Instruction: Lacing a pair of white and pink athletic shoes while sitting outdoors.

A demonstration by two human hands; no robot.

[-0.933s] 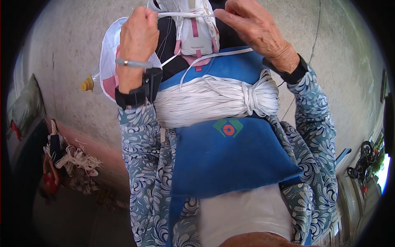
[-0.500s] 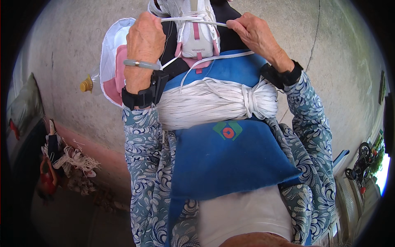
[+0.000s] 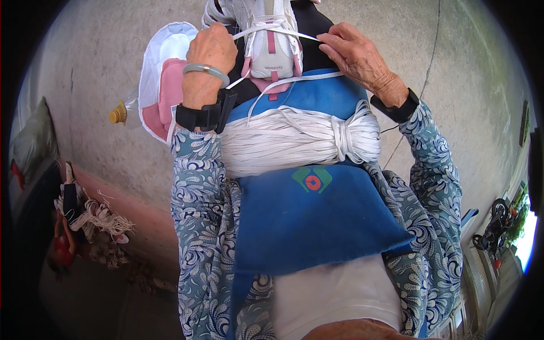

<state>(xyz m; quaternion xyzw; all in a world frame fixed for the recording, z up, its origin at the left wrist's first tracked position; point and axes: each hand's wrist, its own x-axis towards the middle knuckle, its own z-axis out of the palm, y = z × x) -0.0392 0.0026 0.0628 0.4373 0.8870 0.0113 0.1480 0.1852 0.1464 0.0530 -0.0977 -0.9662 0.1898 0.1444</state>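
A white and grey sports shoe (image 3: 271,67) with pink trim lies across my lap, its toe pointing away. Stretched above its tongue is a white shoelace (image 3: 302,36), crossing over the shoe. My left hand (image 3: 212,54), with a bangle at the wrist, is closed on the lace left of the shoe; its fingertips are mostly hidden behind the knuckles. On the other side my right hand (image 3: 358,59) pinches the lace between thumb and fingers. A thick bundle of white laces (image 3: 289,139) rests on the blue apron (image 3: 317,226), closer to my body.
A white and pink padded piece (image 3: 165,73) is beside my left hand. Behind it shows a clear bottle with a yellow cap (image 3: 118,113) on the concrete floor (image 3: 102,68). More pale strands (image 3: 105,218) hang at the left. A motorbike (image 3: 496,218) stands far right.
Both hands have come slightly toward my body, the left one also to the right. The lace stretched between them now crosses a little lower at its right end.
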